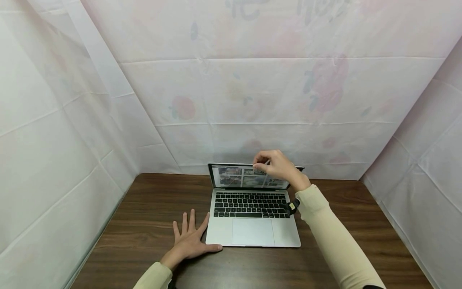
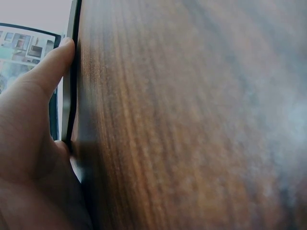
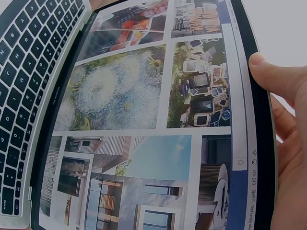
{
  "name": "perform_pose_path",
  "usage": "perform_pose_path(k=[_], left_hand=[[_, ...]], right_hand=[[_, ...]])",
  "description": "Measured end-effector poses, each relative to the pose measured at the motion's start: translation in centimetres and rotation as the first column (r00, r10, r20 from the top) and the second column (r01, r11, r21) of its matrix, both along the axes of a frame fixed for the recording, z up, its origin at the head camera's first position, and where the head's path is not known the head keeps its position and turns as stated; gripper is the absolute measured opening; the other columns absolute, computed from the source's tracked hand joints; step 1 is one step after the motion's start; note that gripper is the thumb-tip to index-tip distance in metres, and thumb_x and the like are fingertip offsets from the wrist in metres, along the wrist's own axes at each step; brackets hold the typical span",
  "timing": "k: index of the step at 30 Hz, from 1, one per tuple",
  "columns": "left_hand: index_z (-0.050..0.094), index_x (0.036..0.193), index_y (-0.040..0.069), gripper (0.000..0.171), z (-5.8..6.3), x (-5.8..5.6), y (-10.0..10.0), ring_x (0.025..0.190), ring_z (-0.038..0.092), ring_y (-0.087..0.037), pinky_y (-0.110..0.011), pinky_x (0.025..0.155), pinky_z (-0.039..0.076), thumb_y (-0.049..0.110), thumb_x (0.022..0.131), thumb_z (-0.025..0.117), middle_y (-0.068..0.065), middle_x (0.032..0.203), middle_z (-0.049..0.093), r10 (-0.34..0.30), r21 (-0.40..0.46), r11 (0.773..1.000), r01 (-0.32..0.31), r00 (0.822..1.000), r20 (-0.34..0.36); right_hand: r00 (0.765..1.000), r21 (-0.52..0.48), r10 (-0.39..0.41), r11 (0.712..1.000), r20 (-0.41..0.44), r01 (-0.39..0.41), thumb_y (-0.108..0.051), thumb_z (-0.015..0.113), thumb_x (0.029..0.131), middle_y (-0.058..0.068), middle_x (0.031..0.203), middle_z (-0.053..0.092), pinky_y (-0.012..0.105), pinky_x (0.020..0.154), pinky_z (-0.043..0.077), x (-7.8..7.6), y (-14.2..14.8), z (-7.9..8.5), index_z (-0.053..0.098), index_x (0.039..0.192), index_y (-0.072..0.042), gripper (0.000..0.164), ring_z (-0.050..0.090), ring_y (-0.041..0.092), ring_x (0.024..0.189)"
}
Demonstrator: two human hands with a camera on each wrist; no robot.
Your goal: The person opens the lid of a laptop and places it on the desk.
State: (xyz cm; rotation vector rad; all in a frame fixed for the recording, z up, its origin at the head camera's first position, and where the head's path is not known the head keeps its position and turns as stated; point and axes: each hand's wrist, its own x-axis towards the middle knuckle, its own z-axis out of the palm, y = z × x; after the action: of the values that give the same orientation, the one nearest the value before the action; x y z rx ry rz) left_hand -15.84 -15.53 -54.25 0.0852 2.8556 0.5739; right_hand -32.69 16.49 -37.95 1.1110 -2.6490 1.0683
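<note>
A silver laptop [image 1: 220, 233] stands unfolded on the table, its lit screen [image 1: 231, 176] tilted up behind the black keyboard [image 1: 249, 204]. My right hand [image 1: 278, 165] pinches the top edge of that screen, right of its middle. In the right wrist view the thumb [image 3: 261, 72] lies on the black bezel and the other fingers are behind the lid. My left hand [image 1: 189, 242] lies with fingers spread at the laptop's front left corner. Its thumb [image 2: 57, 60] rests along the base's front edge, and the forefinger reaches up the left side.
The laptop sits on a dark wooden table [image 1: 137, 224]. White printed sheets [image 1: 252, 92] hang close behind the table and along both sides. Several pictures [image 3: 120, 91] show on the screen. A small black wrist device [image 1: 293, 206] on the right wrist overlaps the keyboard's right end.
</note>
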Motion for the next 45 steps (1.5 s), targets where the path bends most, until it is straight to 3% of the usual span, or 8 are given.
perform_pose_path(k=[34,45], left_hand=[[0.022,0.166,0.032,0.123,0.0,0.0,0.0,0.156,-0.008,-0.052,-0.078,0.114,-0.013,0.091,0.067,0.066,-0.026,0.171,-0.005,0.000,-0.007,1.000,0.000,1.000,0.000],[0.023,0.166,0.031,0.124,-0.6,0.0,-0.1,0.156,-0.008,-0.053,-0.074,0.113,-0.021,0.092,0.066,0.065,-0.026,0.171,-0.004,-0.003,0.057,0.998,0.005,0.999,-0.041]], right_hand=[[1.000,-0.002,0.005,1.000,0.021,-0.005,-0.017,0.071,0.099,0.001,0.093,0.073,0.035,0.076,0.056,-1.1,-0.1,0.6,0.074,0.101,-0.014,0.004,0.066,0.014,0.083],[1.000,0.004,-0.005,1.000,0.006,0.005,-0.017,0.070,0.099,0.001,0.092,0.072,0.034,0.075,0.056,-1.4,-0.3,0.7,0.073,0.100,-0.014,0.005,0.066,0.013,0.082]])
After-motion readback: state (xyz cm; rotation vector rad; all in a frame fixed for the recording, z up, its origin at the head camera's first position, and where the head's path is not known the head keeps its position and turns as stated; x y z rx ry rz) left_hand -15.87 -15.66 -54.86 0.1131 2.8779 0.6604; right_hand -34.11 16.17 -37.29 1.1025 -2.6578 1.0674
